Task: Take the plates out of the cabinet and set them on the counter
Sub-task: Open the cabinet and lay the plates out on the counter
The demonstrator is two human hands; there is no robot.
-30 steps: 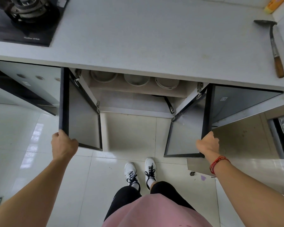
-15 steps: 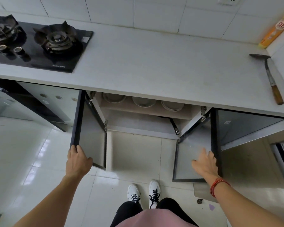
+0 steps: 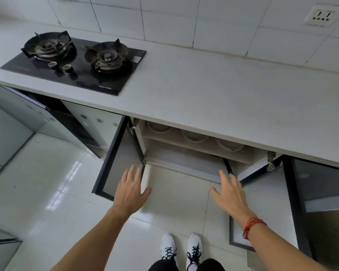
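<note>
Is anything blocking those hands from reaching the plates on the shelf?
Nothing visible does. Both cabinet doors stand open, and the left hand and right hand are spread, empty, before the plates under the counter.

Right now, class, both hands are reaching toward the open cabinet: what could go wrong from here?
1. The plates sit far back under the counter overhang, so a lifted hand might knock its edge.
2. Both doors stand open beside the left hand and right hand; an arm could bump one.

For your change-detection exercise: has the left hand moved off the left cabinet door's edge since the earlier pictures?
Yes. The left hand has let go and moved inward, right of the left cabinet door.
</note>
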